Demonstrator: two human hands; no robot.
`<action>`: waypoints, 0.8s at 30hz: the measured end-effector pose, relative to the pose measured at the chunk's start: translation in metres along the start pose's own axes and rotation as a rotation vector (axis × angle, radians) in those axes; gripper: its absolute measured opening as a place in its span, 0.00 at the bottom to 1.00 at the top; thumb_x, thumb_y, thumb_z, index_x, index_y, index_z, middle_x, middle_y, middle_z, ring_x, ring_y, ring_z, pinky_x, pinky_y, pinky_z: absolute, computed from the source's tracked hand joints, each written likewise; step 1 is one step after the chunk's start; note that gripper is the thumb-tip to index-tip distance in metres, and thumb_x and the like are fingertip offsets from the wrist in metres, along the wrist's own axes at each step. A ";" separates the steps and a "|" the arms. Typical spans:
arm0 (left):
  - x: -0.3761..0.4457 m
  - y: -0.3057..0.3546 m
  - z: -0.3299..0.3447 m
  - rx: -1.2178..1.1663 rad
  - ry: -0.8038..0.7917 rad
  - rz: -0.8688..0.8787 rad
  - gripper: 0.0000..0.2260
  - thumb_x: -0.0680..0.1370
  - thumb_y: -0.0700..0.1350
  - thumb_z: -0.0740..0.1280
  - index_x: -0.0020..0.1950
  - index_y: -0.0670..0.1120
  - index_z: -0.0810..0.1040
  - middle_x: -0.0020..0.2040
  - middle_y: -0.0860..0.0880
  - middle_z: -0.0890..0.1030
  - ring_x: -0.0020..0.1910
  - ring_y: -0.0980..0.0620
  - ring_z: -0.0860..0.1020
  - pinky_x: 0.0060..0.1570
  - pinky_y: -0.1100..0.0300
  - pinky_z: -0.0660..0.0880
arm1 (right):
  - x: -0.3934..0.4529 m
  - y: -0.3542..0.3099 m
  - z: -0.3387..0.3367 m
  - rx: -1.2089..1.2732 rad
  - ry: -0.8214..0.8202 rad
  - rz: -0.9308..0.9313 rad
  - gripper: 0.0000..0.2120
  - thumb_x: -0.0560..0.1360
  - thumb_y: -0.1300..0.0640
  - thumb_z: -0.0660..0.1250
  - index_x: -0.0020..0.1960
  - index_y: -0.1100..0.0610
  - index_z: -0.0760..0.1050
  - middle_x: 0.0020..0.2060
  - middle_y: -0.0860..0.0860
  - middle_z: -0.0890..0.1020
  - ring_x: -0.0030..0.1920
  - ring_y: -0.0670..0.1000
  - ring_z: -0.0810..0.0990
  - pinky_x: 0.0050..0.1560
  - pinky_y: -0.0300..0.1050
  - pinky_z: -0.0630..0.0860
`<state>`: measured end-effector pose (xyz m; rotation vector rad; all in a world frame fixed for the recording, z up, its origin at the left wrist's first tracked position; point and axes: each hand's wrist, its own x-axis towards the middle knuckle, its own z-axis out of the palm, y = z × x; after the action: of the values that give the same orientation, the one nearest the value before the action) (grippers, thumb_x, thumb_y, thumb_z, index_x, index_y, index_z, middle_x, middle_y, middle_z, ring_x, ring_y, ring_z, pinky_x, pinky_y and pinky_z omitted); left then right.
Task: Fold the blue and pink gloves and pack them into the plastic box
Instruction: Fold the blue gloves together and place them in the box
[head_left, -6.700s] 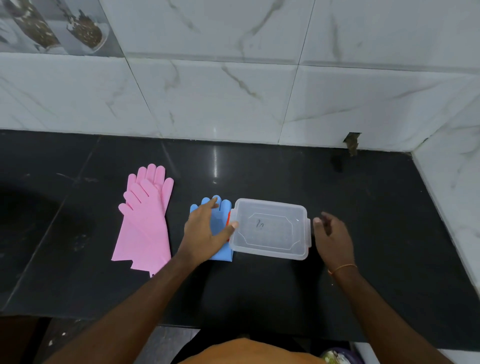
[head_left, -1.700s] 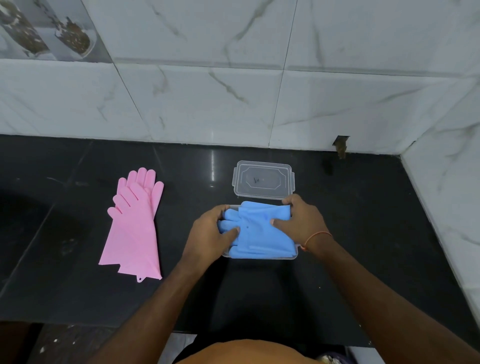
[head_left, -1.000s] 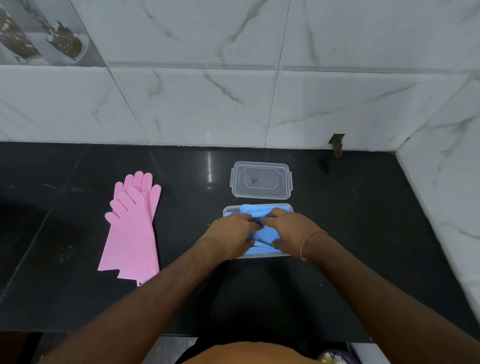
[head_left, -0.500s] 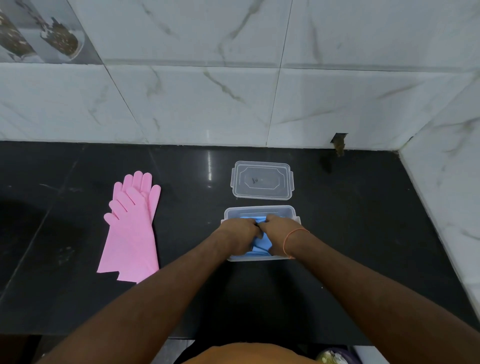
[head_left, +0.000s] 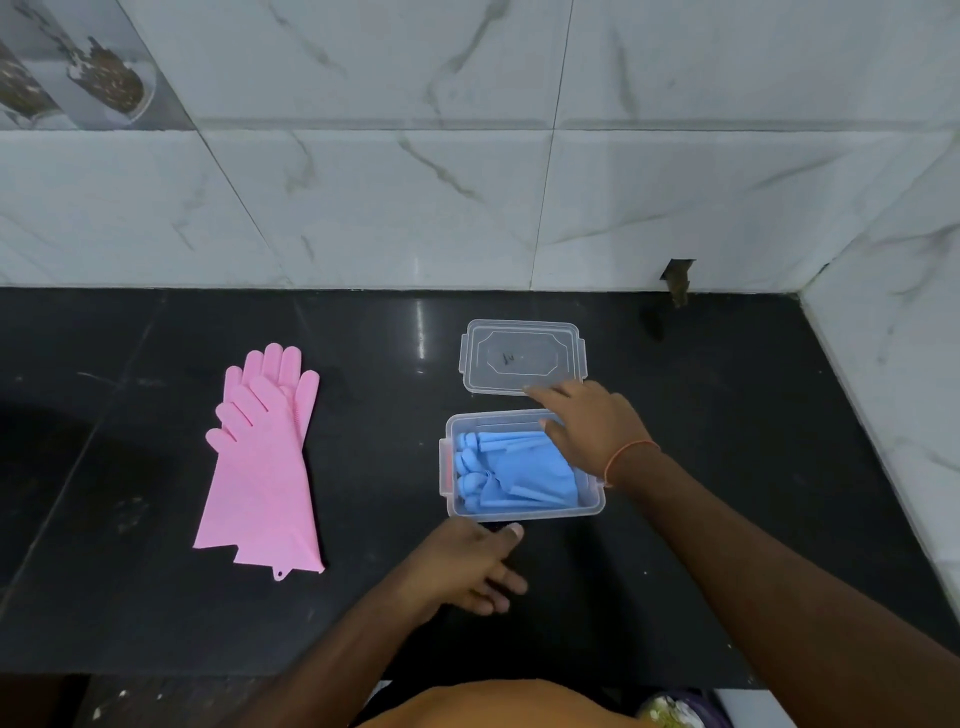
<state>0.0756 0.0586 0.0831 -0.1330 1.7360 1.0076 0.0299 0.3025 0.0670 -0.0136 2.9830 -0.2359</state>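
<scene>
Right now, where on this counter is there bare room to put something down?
Bare counter lies right of the plastic box, toward the corner wall, and between the pink gloves and the box. It is crowded around the lid and box, where the right hand and left hand are.

Black counter (head_left: 727, 467): pink gloves (head_left: 262, 462), box (head_left: 592, 501), lid (head_left: 522, 356)

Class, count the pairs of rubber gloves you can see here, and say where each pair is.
2. The pink gloves lie flat on the black counter, left of the plastic box. The blue gloves sit folded inside that box.
</scene>
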 end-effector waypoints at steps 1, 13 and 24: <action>0.004 -0.003 0.003 -0.079 0.035 0.006 0.16 0.87 0.59 0.67 0.64 0.48 0.81 0.51 0.48 0.91 0.43 0.50 0.91 0.41 0.61 0.86 | -0.001 0.004 0.005 0.015 -0.036 0.006 0.24 0.85 0.46 0.60 0.80 0.42 0.65 0.72 0.49 0.76 0.67 0.57 0.77 0.64 0.56 0.77; 0.062 0.037 0.029 -0.171 0.248 0.280 0.16 0.90 0.54 0.59 0.78 0.58 0.74 0.60 0.49 0.86 0.49 0.52 0.83 0.57 0.50 0.86 | -0.064 0.061 0.044 0.357 0.020 0.350 0.22 0.87 0.48 0.56 0.80 0.49 0.67 0.66 0.54 0.83 0.59 0.54 0.83 0.64 0.49 0.77; 0.094 0.086 0.104 0.120 0.053 0.412 0.25 0.91 0.57 0.54 0.87 0.68 0.52 0.67 0.49 0.81 0.58 0.45 0.85 0.60 0.46 0.87 | -0.145 0.133 0.052 0.370 0.017 0.535 0.37 0.86 0.47 0.54 0.79 0.31 0.30 0.59 0.57 0.83 0.50 0.54 0.84 0.60 0.55 0.82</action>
<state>0.0667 0.2188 0.0459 0.2884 1.9102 1.1971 0.1812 0.4290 0.0166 0.8097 2.7740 -0.7027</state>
